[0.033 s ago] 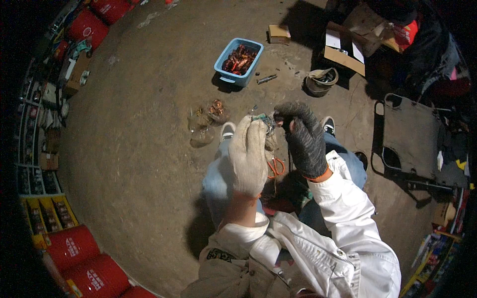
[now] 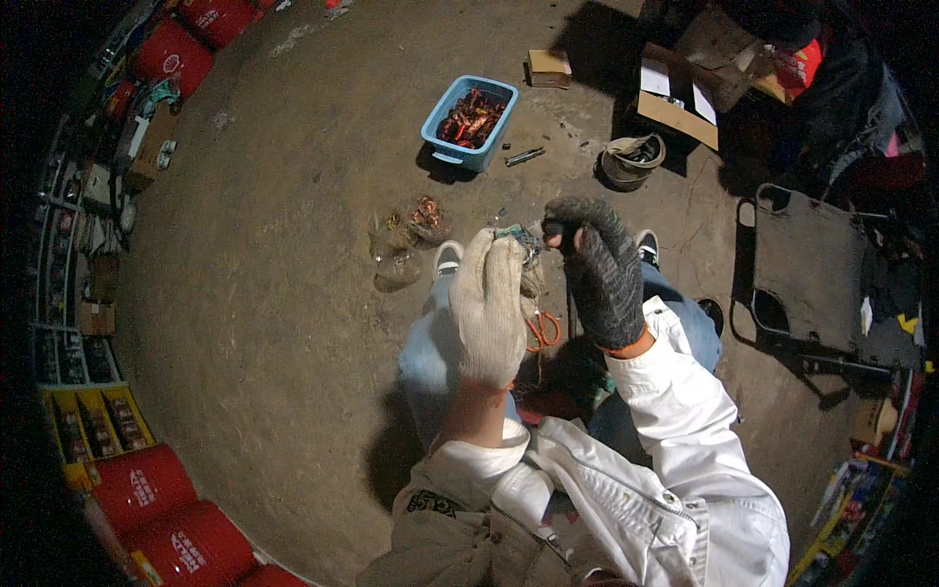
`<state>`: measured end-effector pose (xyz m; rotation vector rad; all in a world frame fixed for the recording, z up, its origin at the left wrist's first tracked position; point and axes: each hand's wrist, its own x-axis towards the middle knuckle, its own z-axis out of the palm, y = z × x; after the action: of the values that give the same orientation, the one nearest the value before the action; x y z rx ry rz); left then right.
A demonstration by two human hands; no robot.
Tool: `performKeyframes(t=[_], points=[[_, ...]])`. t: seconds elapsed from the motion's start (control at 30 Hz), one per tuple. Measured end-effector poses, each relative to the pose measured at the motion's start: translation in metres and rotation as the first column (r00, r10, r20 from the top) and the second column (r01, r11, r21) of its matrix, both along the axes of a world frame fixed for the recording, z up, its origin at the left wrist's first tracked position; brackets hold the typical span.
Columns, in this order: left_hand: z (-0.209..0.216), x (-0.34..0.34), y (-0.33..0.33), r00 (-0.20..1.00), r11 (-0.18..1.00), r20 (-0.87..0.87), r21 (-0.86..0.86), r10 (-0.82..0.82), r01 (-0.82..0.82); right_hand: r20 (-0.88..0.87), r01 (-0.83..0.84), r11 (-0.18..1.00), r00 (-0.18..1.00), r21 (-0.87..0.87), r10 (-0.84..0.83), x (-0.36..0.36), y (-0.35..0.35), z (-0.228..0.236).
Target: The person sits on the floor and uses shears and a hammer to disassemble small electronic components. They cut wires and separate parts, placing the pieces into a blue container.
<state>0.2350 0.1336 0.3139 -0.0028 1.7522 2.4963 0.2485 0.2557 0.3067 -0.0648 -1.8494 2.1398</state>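
Note:
My left hand, in a white knit glove, is closed at the fingertips around a small tangled bundle with teal and grey bits. Its fingers hide most of what it grips. Just right of the bundle, my right hand wears a dark grey knit glove with an orange cuff. Thumb and fingers of that hand curl together in a pinch, and whatever lies between them cannot be made out. Orange-handled scissors are below and between the hands.
Left of my shoe lie clear plastic bags and copper-coloured scraps. Ahead are a light-blue basin of copper-coloured pieces, a small cardboard box and a round container. A folding chair stands right; red drums line the left.
My right hand has shifted very slightly at the fingertips. My left hand and the other things stay in place.

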Motion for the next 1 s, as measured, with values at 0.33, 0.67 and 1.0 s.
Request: performKeyframes(t=[0.33,0.67,1.0], points=[[0.014,0.007,-0.005,0.998,0.991,-0.026,-0.119,-0.062,0.058,-0.047,0.078,0.989,0.996,0.123,-0.073,0.004,0.004,0.003],[-0.001,0.007,-0.003,0.995,0.963,-0.067,-0.267,-0.067,0.046,-0.005,-0.016,0.916,1.0,0.401,0.02,0.005,0.003,-0.012],[0.003,0.005,-0.009,0.985,0.929,-0.075,-0.351,-0.153,0.117,0.015,-0.174,0.729,0.976,0.662,0.219,0.006,0.025,-0.036]])
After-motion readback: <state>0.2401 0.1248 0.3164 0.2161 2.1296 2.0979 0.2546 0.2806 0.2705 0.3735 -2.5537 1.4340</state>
